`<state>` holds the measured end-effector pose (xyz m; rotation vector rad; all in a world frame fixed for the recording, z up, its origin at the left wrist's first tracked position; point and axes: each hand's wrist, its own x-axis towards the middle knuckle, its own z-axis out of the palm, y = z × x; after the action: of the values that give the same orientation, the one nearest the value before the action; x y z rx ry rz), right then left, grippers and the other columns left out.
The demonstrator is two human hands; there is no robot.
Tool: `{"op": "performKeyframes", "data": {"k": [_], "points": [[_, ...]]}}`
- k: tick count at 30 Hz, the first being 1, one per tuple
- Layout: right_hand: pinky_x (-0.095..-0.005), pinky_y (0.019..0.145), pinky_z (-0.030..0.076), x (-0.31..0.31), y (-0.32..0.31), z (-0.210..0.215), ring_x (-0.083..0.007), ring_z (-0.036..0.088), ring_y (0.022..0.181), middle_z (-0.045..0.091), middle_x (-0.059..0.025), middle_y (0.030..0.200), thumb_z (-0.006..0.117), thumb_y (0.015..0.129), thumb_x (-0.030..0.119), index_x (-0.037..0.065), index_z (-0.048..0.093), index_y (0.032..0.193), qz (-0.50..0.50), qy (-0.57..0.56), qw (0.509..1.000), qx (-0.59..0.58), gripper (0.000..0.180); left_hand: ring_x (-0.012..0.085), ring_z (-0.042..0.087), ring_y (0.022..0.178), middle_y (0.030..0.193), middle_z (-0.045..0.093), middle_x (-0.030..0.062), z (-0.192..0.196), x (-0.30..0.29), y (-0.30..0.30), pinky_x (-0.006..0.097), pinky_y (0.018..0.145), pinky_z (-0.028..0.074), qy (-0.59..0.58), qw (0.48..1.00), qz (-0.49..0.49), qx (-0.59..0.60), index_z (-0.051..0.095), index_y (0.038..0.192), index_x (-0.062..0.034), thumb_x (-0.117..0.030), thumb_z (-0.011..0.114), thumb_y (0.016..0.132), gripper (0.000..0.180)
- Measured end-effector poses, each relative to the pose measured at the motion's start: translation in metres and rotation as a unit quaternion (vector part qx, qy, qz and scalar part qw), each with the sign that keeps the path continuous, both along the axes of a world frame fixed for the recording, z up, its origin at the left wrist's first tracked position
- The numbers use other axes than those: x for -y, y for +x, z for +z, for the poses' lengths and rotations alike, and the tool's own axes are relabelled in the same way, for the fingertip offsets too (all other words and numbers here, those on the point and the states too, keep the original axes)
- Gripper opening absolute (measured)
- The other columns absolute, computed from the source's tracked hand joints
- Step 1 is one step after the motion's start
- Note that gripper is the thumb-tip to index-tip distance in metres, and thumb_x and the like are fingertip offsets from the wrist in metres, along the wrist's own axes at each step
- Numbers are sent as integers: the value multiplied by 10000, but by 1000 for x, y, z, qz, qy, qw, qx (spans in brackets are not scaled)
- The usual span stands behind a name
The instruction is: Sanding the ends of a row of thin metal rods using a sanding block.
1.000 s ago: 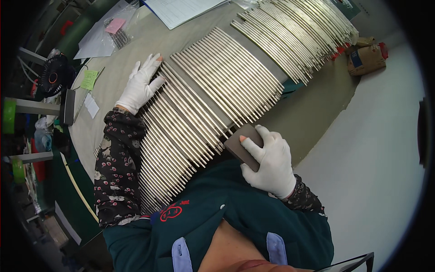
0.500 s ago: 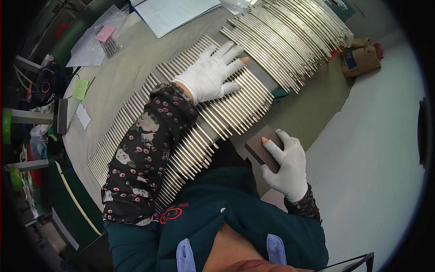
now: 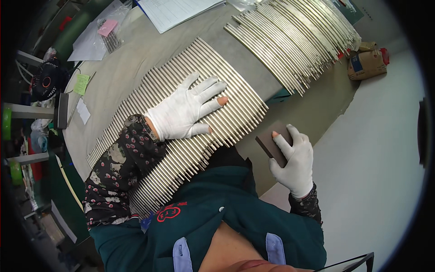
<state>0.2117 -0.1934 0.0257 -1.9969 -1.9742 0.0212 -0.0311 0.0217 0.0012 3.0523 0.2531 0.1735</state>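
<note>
In a white glove with some bare fingertips, my left hand (image 3: 188,109) lies flat with fingers spread on a long row of thin shiny metal rods (image 3: 152,86). The rods sit side by side on the table, their near ends close to my body. My right hand (image 3: 295,161), gloved the same way, grips a dark grey-brown rectangular block (image 3: 275,141) beyond the table's near edge, to the right of the rods. A second batch of metal rods (image 3: 294,41) lies at the far right, separated from the first by a strip of grey tabletop (image 3: 247,61).
Papers on a clipboard (image 3: 174,11) lie at the far edge. At the left are a bagged bundle of rods (image 3: 108,38) with a pink note, a green sticky note (image 3: 81,84) and a black fan (image 3: 46,81). A brown paper bag (image 3: 368,63) stands at the right.
My left hand has slid left and nearer over the rods. The row has shifted left and closed up more evenly, widening the gap to the other batch. My right hand moved slightly right, holding the block.
</note>
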Motion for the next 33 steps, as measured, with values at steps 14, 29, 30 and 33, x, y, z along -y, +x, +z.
{"op": "performKeyframes", "data": {"k": [14, 29, 30, 33], "points": [[-423, 808, 426, -16, -10, 0, -343, 513, 1004, 482, -202, 1268, 742, 568, 168, 150, 583, 1173, 63, 4, 998, 1, 625, 320, 229, 1414, 1498, 318, 147, -17, -66, -59, 471, 1159, 138, -62, 961, 266, 34, 281, 1460, -77, -462, 442, 951, 658], [-437, 891, 417, -10, -4, 10, -355, 501, 1045, 473, -190, 1287, 702, 573, 123, 139, 596, 1171, 33, 11, 999, -30, 608, 375, 262, 1385, 1526, 235, 174, -9, -43, -40, 552, 1121, 197, 8, 990, 133, 53, 300, 1453, -101, -484, 462, 910, 684], [-449, 899, 415, -11, -5, 10, -359, 502, 1044, 471, -191, 1286, 704, 569, 121, 139, 589, 1184, 30, 24, 999, -31, 626, 372, 263, 1385, 1526, 236, 173, -9, -38, -36, 554, 1120, 200, -1, 990, 137, 27, 289, 1459, -116, -496, 461, 904, 695], [-452, 901, 414, -15, -6, 7, -361, 495, 1050, 461, -195, 1294, 705, 567, 122, 141, 580, 1194, 24, 46, 998, -28, 640, 366, 259, 1389, 1523, 244, 174, -12, -38, -32, 557, 1118, 199, -10, 990, 138, -1, 251, 1477, -150, -502, 461, 900, 707]]}}
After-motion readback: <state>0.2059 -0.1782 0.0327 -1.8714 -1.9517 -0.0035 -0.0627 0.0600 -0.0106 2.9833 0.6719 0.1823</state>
